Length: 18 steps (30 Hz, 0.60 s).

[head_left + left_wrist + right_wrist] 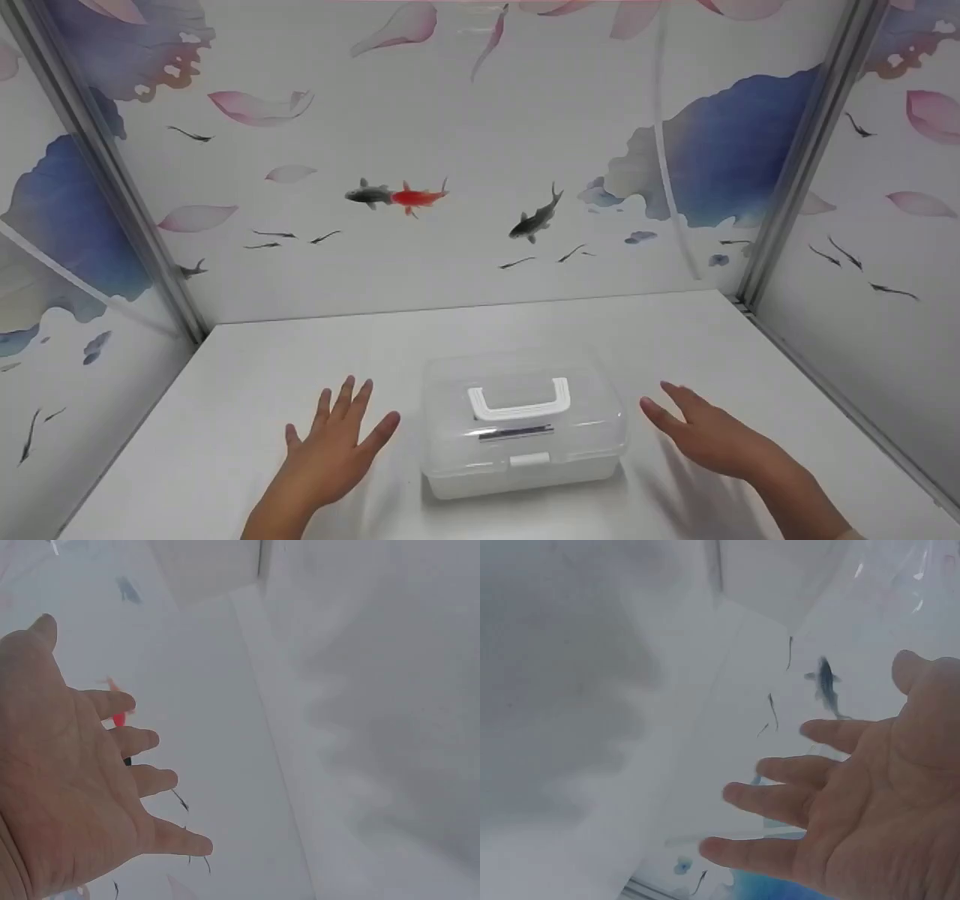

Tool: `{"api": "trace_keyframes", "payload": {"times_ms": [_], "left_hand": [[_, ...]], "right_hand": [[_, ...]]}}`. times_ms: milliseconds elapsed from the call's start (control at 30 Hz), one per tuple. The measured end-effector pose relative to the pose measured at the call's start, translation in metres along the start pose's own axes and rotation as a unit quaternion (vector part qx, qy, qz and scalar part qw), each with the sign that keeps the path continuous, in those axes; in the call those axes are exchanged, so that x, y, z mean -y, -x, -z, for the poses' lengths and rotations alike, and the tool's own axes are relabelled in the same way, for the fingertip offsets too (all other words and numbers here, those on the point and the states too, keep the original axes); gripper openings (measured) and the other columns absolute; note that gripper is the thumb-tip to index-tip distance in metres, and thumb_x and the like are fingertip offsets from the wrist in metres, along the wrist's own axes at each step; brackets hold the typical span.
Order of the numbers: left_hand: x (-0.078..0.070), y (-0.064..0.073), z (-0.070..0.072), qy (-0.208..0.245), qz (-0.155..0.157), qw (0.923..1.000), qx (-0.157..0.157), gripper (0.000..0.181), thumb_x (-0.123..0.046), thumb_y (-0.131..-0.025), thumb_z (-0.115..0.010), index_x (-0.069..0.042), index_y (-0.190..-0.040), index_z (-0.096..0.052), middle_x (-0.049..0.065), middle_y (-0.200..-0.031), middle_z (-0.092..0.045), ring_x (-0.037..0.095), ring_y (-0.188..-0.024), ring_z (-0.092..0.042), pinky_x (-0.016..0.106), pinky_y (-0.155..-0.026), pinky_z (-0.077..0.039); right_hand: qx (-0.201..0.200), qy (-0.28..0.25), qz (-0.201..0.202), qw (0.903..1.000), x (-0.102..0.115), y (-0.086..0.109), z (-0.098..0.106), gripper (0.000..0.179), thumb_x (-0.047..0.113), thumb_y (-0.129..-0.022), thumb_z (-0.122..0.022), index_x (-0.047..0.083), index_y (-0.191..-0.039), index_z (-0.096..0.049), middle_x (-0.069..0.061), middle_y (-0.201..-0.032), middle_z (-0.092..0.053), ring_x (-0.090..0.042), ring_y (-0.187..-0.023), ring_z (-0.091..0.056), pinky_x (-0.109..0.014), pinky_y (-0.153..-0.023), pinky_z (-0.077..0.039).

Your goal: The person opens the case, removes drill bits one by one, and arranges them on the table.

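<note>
Clear plastic makes up the box in front of you, and it sits upright on the white worktop, between your two hands and nearer the front edge of your view than the back panel. Its lid is down on the base. A white handle lies on top, a dark strip runs just in front of it, and a white latch is at the middle of the front side.

Your left hand is near the left side of the box, apart from it, its grip apart: fingers straight and spread, thumb pointing towards the plastic. Your right hand is beyond the right side, also apart from the box, and its grip is apart too; the right wrist view shows those fingers extended with gaps between them. Shadows fall on the worktop below that hand.

Behind, the panel is printed with petals, blue leaf shapes and fish, one a red fish, between two metal posts.
</note>
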<state>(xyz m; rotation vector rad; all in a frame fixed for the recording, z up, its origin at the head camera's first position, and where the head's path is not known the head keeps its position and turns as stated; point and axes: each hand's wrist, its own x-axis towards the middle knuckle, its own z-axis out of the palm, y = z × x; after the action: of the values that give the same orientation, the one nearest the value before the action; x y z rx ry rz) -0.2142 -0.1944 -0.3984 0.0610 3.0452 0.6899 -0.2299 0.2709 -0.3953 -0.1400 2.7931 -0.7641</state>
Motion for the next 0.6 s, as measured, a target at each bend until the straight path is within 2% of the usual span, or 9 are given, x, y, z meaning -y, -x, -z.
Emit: {"api": "trace_keyframes", "payload": {"times_ms": [67, 100, 200, 300, 400, 500, 600], "left_hand": [[-0.005, 0.003, -0.002, 0.016, -0.003, 0.9999, 0.001, 0.090, -0.082, -0.089, -0.025, -0.024, -0.158, -0.019, 0.007, -0.166, -0.011, 0.038, -0.153, -0.002, 0.081, -0.104, 0.005], [-0.008, 0.005, -0.003, 0.022, -0.004, 0.9997, 0.002, 0.090, -0.081, -0.089, -0.026, -0.024, -0.158, -0.020, 0.007, -0.166, -0.012, 0.038, -0.153, -0.003, 0.080, -0.105, 0.004], [-0.018, 0.010, -0.006, 0.038, -0.012, 0.9992, 0.001, 0.087, -0.080, -0.090, -0.030, -0.024, -0.157, -0.023, 0.006, -0.165, -0.017, 0.036, -0.153, -0.009, 0.077, -0.108, 0.002], [-0.027, 0.014, -0.009, 0.051, -0.023, 0.9984, 0.001, 0.086, -0.079, -0.090, -0.031, -0.026, -0.157, -0.024, 0.002, -0.165, -0.019, 0.033, -0.153, -0.011, 0.074, -0.111, 0.001], [-0.035, 0.017, -0.011, 0.066, -0.038, 0.9971, 0.001, 0.086, -0.080, -0.089, -0.031, -0.027, -0.157, -0.024, -0.001, -0.165, -0.020, 0.030, -0.153, -0.013, 0.072, -0.113, 0.000], [-0.040, 0.019, -0.013, 0.077, -0.047, 0.9959, -0.005, 0.087, -0.081, -0.088, -0.030, -0.027, -0.156, -0.025, -0.004, -0.164, -0.022, 0.027, -0.153, -0.016, 0.070, -0.115, -0.003], [-0.043, 0.019, -0.016, 0.082, -0.052, 0.9952, -0.015, 0.087, -0.081, -0.088, -0.031, -0.026, -0.155, -0.029, -0.004, -0.162, -0.027, 0.025, -0.152, -0.021, 0.067, -0.116, -0.007]], "right_hand": [[0.004, 0.003, -0.011, 0.9999, 0.006, 0.004, -0.001, 0.090, 0.071, -0.095, -0.035, -0.003, -0.145, -0.040, -0.028, -0.146, -0.044, -0.048, -0.133, -0.043, -0.066, -0.102, -0.036], [0.006, 0.002, -0.016, 0.9999, 0.008, 0.007, -0.002, 0.087, 0.070, -0.094, -0.039, -0.004, -0.139, -0.048, -0.025, -0.139, -0.053, -0.044, -0.126, -0.051, -0.063, -0.099, -0.041], [0.024, -0.015, -0.025, 0.9993, 0.018, 0.013, -0.008, 0.075, 0.066, -0.093, -0.047, -0.002, -0.123, -0.063, -0.013, -0.123, -0.065, -0.031, -0.112, -0.061, -0.056, -0.092, -0.047], [0.059, -0.048, -0.031, 0.9966, 0.031, 0.017, -0.018, 0.067, 0.063, -0.092, -0.053, 0.002, -0.116, -0.068, -0.008, -0.110, -0.069, -0.025, -0.102, -0.063, -0.054, -0.088, -0.049], [0.103, -0.075, -0.012, 0.9918, 0.041, 0.017, -0.030, 0.058, 0.058, -0.093, -0.054, 0.006, -0.109, -0.071, -0.004, -0.100, -0.069, -0.021, -0.091, -0.064, -0.048, -0.080, -0.051], [0.142, -0.127, 0.006, 0.9817, 0.048, 0.018, -0.044, 0.053, 0.053, -0.095, -0.055, 0.005, -0.109, -0.068, -0.004, -0.100, -0.068, -0.021, -0.089, -0.064, -0.044, -0.076, -0.053], [0.175, -0.191, 0.008, 0.9658, 0.053, 0.019, -0.058, 0.054, 0.051, -0.095, -0.057, 0.001, -0.114, -0.063, -0.006, -0.103, -0.067, -0.024, -0.092, -0.065, -0.044, -0.077, -0.055]]}}
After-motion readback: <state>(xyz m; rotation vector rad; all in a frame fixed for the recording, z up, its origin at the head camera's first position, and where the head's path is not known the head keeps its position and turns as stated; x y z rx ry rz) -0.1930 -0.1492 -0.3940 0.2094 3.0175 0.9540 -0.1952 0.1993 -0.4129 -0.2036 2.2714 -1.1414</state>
